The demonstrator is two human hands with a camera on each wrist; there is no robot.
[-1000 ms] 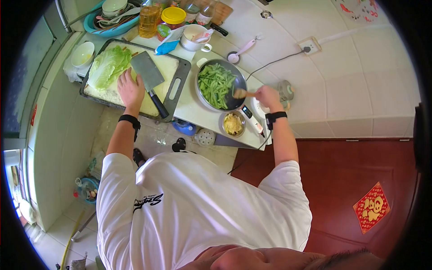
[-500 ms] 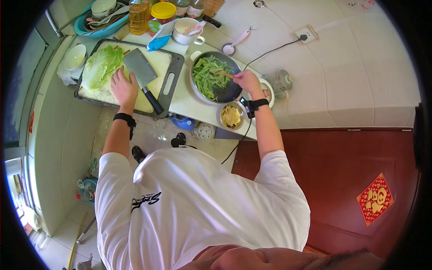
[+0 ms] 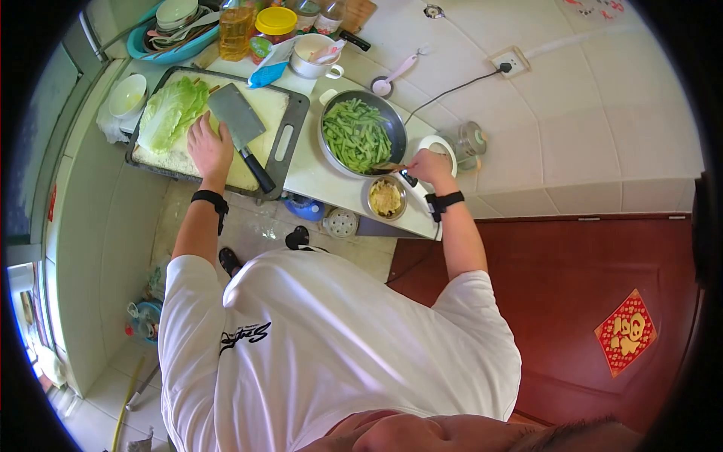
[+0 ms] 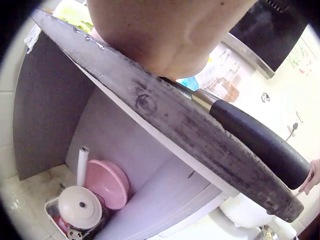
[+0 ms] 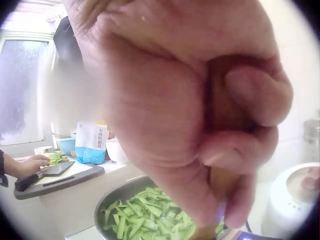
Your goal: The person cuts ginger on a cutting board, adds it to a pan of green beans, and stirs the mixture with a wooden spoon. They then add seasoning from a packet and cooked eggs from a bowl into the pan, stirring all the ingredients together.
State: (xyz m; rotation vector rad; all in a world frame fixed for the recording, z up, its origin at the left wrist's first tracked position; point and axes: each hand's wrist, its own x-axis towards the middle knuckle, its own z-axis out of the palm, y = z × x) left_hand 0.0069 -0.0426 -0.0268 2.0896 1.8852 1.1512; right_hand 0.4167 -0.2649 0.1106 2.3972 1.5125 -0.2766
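since half a second ago, the wooden spatula (image 3: pixel 390 166) has swung from the middle of the frying pan (image 3: pixel 395 124) to its 5 o'clock edge, and the right hand (image 3: pixel 431 167) from 3 o'clock to 4. only the right wrist view shows the fingers plainly curled round the wooden handle; it also takes in a window (image 5: pixel 22 85) at 10 o'clock. left wrist alone reveals a pink basin (image 4: pixel 115 187) and a white lid (image 4: pixel 80 207) low under the counter (image 3: pixel 309 177).

on that white counter, the cutting board (image 3: pixel 275 105) sits at the pan's 9 o'clock. the left hand (image 3: pixel 211 151) lies over it, fingers extended, between napa cabbage (image 3: pixel 175 113) and cleaver (image 3: pixel 237 113); whether it touches either is unclear. tiled wall (image 3: pixel 572 135) rises at 2 o'clock, a red door (image 3: pixel 542 316) stands at 4.

the pan holds green bean pieces (image 3: pixel 354 135), heaped toward 8 o'clock. a metal bowl (image 3: pixel 370 197) of yellowish chopped food is just outside its 5 o'clock rim. up at 11, a blue basin (image 3: pixel 184 51) is stacked with bowls and utensils.
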